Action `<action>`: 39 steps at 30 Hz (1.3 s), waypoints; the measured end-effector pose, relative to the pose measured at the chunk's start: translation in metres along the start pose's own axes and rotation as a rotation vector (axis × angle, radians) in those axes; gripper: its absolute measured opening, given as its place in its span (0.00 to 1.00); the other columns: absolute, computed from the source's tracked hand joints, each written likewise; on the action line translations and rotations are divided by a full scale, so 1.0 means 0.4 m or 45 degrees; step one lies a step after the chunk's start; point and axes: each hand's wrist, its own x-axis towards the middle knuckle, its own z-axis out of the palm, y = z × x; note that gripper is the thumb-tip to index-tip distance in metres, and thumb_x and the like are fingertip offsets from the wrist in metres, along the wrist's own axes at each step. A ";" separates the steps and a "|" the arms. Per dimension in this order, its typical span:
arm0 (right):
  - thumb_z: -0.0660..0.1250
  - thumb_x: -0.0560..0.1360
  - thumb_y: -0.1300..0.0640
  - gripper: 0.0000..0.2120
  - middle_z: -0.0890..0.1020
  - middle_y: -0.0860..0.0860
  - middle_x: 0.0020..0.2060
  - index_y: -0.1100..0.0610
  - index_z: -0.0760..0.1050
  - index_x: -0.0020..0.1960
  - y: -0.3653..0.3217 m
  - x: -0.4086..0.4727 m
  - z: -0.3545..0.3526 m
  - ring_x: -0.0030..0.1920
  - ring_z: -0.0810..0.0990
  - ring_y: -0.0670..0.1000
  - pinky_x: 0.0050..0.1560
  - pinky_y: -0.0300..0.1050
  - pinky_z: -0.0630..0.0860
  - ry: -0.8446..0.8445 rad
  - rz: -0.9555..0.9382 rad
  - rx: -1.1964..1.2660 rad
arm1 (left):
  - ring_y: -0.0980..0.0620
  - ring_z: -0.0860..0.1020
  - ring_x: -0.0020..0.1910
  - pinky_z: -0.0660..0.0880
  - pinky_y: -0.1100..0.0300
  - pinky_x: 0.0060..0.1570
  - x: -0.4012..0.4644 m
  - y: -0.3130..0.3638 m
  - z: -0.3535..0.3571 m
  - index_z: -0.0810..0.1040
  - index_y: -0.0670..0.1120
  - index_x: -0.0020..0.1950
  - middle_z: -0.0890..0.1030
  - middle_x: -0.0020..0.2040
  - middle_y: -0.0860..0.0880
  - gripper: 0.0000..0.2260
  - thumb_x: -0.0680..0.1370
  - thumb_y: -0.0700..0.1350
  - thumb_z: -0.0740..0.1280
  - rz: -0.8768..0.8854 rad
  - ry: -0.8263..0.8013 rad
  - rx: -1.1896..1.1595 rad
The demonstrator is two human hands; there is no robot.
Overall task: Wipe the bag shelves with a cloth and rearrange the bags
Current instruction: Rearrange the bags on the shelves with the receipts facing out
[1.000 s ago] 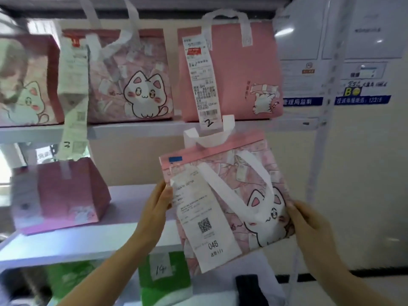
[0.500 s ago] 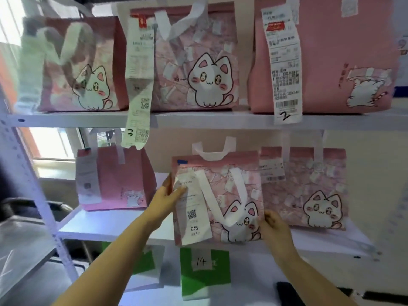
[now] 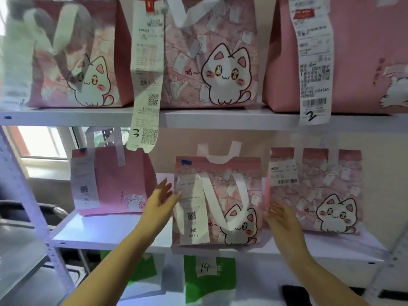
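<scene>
So the cat bag [image 3: 217, 200] stands on the middle shelf [image 3: 114, 233] now, no longer held. Left hand [image 3: 160, 200] and right hand [image 3: 279, 219] have let go, fingers spread wide at either side of it.

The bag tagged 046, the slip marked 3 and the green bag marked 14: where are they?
bag tagged 046 [image 3: 234, 195], head view, its pink front.
slip marked 3 [image 3: 145, 85], head view, its middle.
green bag marked 14 [image 3: 209, 286], head view, its green front.
</scene>
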 end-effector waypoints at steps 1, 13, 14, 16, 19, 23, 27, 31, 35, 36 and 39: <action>0.67 0.75 0.65 0.22 0.77 0.51 0.62 0.53 0.70 0.67 -0.035 -0.017 -0.011 0.61 0.76 0.50 0.63 0.48 0.71 -0.021 -0.048 -0.031 | 0.55 0.71 0.65 0.69 0.57 0.62 -0.021 0.016 -0.023 0.62 0.51 0.74 0.70 0.68 0.55 0.25 0.78 0.50 0.64 0.048 0.043 0.045; 0.66 0.75 0.58 0.14 0.81 0.40 0.52 0.47 0.75 0.59 -0.565 -0.144 0.024 0.52 0.78 0.35 0.52 0.32 0.71 -0.172 -0.793 -0.131 | 0.57 0.80 0.54 0.73 0.59 0.52 -0.097 0.432 -0.217 0.77 0.54 0.59 0.82 0.54 0.54 0.14 0.73 0.49 0.70 0.716 0.260 0.090; 0.66 0.75 0.57 0.15 0.80 0.40 0.54 0.48 0.74 0.61 -0.596 -0.132 0.043 0.53 0.78 0.36 0.54 0.33 0.71 -0.183 -0.804 -0.139 | 0.56 0.79 0.55 0.73 0.58 0.53 -0.074 0.454 -0.218 0.76 0.53 0.61 0.80 0.57 0.53 0.15 0.75 0.47 0.70 0.726 0.296 0.096; 0.67 0.75 0.54 0.20 0.77 0.42 0.59 0.49 0.71 0.66 -0.642 -0.092 0.082 0.59 0.76 0.42 0.60 0.41 0.71 -0.203 -0.796 -0.192 | 0.52 0.76 0.60 0.72 0.53 0.58 -0.017 0.486 -0.214 0.71 0.48 0.68 0.76 0.62 0.50 0.20 0.76 0.45 0.68 0.697 0.331 0.121; 0.67 0.76 0.56 0.22 0.75 0.45 0.60 0.51 0.67 0.69 -0.683 -0.036 0.132 0.59 0.75 0.46 0.59 0.41 0.72 -0.213 -0.678 -0.172 | 0.47 0.74 0.63 0.71 0.49 0.62 0.058 0.495 -0.197 0.65 0.45 0.72 0.73 0.67 0.46 0.27 0.76 0.52 0.67 0.536 0.282 0.108; 0.67 0.76 0.61 0.21 0.75 0.41 0.51 0.52 0.69 0.67 -0.661 0.007 0.166 0.54 0.74 0.45 0.44 0.30 0.68 -0.167 -0.722 -0.245 | 0.51 0.77 0.60 0.74 0.46 0.61 0.133 0.446 -0.180 0.68 0.50 0.71 0.77 0.64 0.50 0.37 0.66 0.68 0.65 0.517 0.255 0.102; 0.67 0.75 0.60 0.22 0.72 0.35 0.44 0.53 0.69 0.68 -0.637 0.030 0.177 0.50 0.72 0.40 0.47 0.32 0.67 -0.152 -0.695 -0.231 | 0.52 0.78 0.57 0.75 0.48 0.59 0.127 0.463 -0.148 0.70 0.50 0.68 0.79 0.61 0.52 0.25 0.74 0.57 0.66 0.533 0.327 0.067; 0.69 0.72 0.59 0.24 0.78 0.42 0.53 0.50 0.69 0.67 -0.639 0.051 0.197 0.59 0.75 0.47 0.58 0.41 0.71 -0.039 -0.678 -0.262 | 0.49 0.76 0.59 0.73 0.50 0.58 0.142 0.477 -0.130 0.69 0.49 0.68 0.77 0.62 0.51 0.21 0.77 0.51 0.66 0.500 0.350 0.074; 0.71 0.70 0.60 0.27 0.75 0.38 0.50 0.48 0.67 0.66 -0.641 0.061 0.201 0.58 0.76 0.48 0.61 0.46 0.72 -0.014 -0.657 -0.210 | 0.53 0.76 0.53 0.72 0.59 0.49 0.145 0.478 -0.130 0.72 0.47 0.64 0.78 0.59 0.51 0.16 0.77 0.48 0.66 0.562 0.385 0.023; 0.71 0.70 0.60 0.26 0.74 0.37 0.48 0.47 0.67 0.65 -0.640 0.060 0.200 0.57 0.76 0.48 0.61 0.47 0.72 -0.010 -0.648 -0.178 | 0.55 0.76 0.53 0.71 0.60 0.47 0.140 0.478 -0.134 0.73 0.47 0.62 0.78 0.58 0.52 0.15 0.77 0.48 0.66 0.592 0.395 -0.001; 0.72 0.71 0.59 0.16 0.80 0.41 0.46 0.44 0.71 0.51 -0.643 0.046 0.189 0.53 0.80 0.49 0.59 0.52 0.76 -0.006 -0.647 -0.083 | 0.55 0.76 0.55 0.71 0.60 0.49 0.113 0.477 -0.149 0.74 0.47 0.59 0.78 0.55 0.54 0.12 0.77 0.47 0.65 0.640 0.435 -0.075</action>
